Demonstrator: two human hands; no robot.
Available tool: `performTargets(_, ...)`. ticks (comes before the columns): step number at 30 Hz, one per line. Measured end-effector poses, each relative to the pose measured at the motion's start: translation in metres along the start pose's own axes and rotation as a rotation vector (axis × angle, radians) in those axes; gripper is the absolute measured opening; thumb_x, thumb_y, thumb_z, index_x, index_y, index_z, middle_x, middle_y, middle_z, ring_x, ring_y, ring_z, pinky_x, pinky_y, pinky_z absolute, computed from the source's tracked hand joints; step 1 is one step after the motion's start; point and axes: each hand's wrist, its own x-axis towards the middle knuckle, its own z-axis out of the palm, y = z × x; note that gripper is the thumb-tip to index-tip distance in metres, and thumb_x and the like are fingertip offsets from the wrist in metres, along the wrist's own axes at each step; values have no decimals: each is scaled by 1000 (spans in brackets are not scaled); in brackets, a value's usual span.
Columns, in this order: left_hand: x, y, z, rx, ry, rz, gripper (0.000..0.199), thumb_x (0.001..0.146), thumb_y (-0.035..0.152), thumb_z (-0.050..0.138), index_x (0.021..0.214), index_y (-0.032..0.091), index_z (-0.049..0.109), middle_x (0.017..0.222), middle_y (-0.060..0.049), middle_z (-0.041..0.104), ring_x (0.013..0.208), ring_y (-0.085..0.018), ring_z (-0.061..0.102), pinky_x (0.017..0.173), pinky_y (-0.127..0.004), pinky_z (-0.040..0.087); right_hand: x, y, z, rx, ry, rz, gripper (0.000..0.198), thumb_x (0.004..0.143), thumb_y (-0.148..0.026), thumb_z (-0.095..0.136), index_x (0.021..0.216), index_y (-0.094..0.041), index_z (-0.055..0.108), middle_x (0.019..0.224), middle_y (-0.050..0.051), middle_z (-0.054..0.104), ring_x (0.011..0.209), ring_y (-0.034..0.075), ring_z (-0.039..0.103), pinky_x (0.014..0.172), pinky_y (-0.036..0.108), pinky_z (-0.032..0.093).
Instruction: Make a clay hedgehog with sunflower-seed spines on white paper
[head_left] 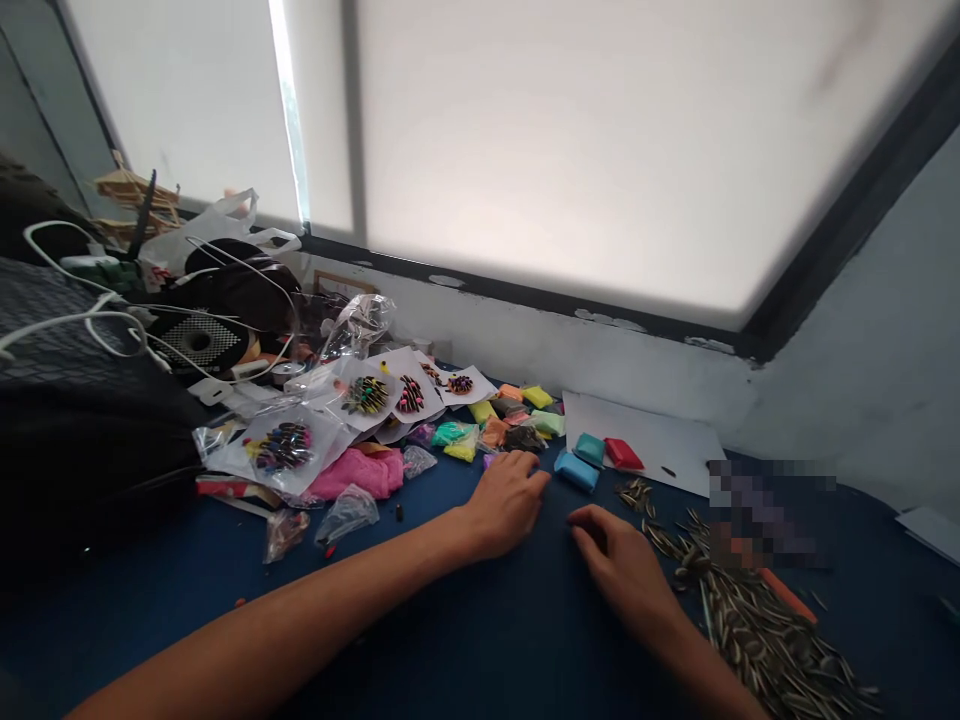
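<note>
My left hand [511,503] is palm down among small bright packets, its bent fingers over a purple packet [489,461] that is mostly hidden beneath them. A light-blue packet [577,471] lies just to its right. My right hand [621,562] hovers near the table with curled fingers, a gap between thumb and forefinger and nothing seen in them. Teal [589,449] and red [624,454] packets lie by a white sheet [660,425]. Striped sunflower seeds [765,630] are heaped beside my right forearm, with a smaller group [636,495] beyond the hand.
White papers carry seed clusters set in coloured clay [410,394], one of them inside a clear bag [281,447]. Pink cloth-like material [364,473] and crumpled plastic [351,513] lie left. A black bag [82,420], cables and a spool [199,342] crowd the far left. A window blind [555,150] rises behind.
</note>
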Motion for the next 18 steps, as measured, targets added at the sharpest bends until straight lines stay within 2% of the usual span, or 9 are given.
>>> performTargets(4,-12,-9,8,52,-19,20,31,94,22,44,119,14,59,129,-13,56,123,-26,48,107,-44,37,-15,-5,19,-140,33,-178,24,87,-24,48,93,-20,71,109,11,69,104,27,60,93,42,45)
performTargets(10,-17,-15,13,97,20,-56,34,97,26,40,122,19,62,137,-9,53,133,-30,39,113,-52,26,-22,2,27,-316,33,-263,34,92,-20,44,114,-15,69,125,13,64,118,28,55,102,45,42)
performTargets(13,-19,-16,11,108,31,-57,34,97,26,39,120,19,63,137,-11,53,129,-28,44,112,-49,28,-22,5,27,-388,29,-276,37,94,-21,41,118,-14,68,128,13,63,121,27,54,104,44,41)
performTargets(18,-21,-13,6,114,64,17,31,97,22,37,116,17,62,115,-10,64,112,-24,54,104,-43,35,-23,2,30,-499,39,-251,40,94,-21,40,124,-11,65,131,15,62,123,28,54,104,44,41)
